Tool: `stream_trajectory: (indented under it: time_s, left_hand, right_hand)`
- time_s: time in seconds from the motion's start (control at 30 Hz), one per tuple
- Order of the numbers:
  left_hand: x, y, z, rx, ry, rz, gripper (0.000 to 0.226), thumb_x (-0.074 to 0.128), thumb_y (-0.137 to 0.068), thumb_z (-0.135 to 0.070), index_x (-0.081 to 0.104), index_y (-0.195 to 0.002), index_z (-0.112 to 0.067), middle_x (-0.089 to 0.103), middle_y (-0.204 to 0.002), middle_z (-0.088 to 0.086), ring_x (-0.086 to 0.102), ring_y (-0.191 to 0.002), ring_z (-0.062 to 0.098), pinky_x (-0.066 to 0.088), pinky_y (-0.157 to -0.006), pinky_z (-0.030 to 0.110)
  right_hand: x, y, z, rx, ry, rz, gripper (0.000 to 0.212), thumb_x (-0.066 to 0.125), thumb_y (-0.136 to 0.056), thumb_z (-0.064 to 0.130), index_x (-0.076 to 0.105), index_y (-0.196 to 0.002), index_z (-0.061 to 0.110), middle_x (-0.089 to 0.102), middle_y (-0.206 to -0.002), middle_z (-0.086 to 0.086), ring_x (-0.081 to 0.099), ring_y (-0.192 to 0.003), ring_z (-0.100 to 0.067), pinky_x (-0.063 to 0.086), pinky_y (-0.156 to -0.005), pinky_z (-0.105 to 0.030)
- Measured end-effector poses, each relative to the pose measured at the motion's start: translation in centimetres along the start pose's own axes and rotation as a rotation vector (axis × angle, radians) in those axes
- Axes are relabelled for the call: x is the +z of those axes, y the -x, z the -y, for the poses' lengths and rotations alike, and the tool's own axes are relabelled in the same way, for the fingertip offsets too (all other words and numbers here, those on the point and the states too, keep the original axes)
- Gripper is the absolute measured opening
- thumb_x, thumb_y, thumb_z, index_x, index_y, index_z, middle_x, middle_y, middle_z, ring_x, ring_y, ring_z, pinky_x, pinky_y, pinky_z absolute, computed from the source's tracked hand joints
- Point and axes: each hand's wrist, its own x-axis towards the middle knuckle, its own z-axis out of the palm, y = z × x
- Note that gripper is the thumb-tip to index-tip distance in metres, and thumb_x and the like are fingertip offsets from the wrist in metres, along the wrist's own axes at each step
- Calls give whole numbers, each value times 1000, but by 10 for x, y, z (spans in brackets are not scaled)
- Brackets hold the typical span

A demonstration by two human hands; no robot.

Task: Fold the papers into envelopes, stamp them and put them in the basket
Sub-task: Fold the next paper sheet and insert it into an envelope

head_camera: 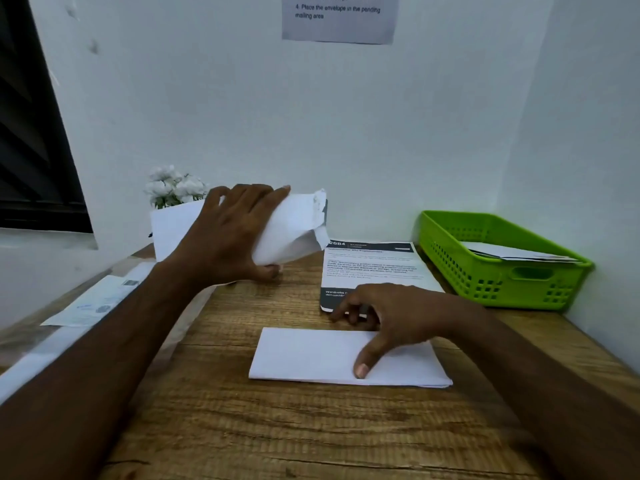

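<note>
A folded white paper (311,358) lies flat on the wooden table (242,427) in front of me. My right hand (391,317) rests on its upper right part, thumb pressing the sheet, fingers spread. My left hand (232,237) is raised at the back of the table, gripping a white envelope (294,226) with a torn-looking open flap. A printed sheet (374,268) with black bands lies behind the folded paper. The green plastic basket (485,271) stands at the right and holds white envelopes (512,252).
White flowers (173,187) stand against the back wall, partly behind the envelope. A stamp sheet or label paper (93,303) lies on the left ledge. An instruction notice (339,15) hangs on the wall. Walls close in behind and to the right.
</note>
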Motion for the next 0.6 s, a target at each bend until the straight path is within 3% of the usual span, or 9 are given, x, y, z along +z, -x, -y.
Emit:
stream_trajectory:
  time_s: [0.1, 0.23, 0.3, 0.5, 0.6]
  left_hand:
    - [1, 1, 5, -8, 15, 19, 109, 56, -59, -73, 29, -146, -13, 46, -134, 10, 42, -122, 28, 29, -98, 44]
    - [5, 1, 11, -20, 50, -6, 107, 51, -59, -71, 31, -145, -11, 47, -134, 13, 44, -122, 30, 33, -100, 47]
    - [6, 2, 15, -37, 76, -29, 107, 50, -60, -72, 32, -145, -9, 47, -134, 14, 45, -121, 32, 33, -102, 47]
    - [11, 5, 20, -45, 133, -48, 110, 54, -59, -71, 31, -145, -7, 46, -135, 15, 43, -122, 31, 34, -101, 46]
    - [15, 4, 20, -18, 134, -29, 112, 59, -56, -66, 27, -147, -9, 44, -137, 14, 40, -125, 29, 33, -105, 50]
  right_hand:
    - [3, -3, -1, -34, -106, 26, 72, 85, -63, 49, 56, -127, 34, 58, -109, 19, 54, -96, -1, 44, -82, -21]
    - [-3, 1, -10, -131, -245, -109, 24, 82, -76, 31, 66, -91, 22, 67, -85, 9, 60, -73, -2, 46, -65, -23]
    - [-14, 9, -17, -156, -398, -228, 10, 74, -85, 21, 66, -89, 17, 66, -80, 8, 59, -68, 2, 44, -60, -17]
    - [-30, 17, -50, -59, -699, -758, 4, 65, -90, 17, 67, -93, 15, 71, -85, 2, 63, -65, -2, 46, -56, -16]
    - [-27, 12, -56, -38, -661, -774, 9, 66, -90, 17, 68, -98, 13, 72, -90, 1, 64, -68, -2, 46, -57, -15]
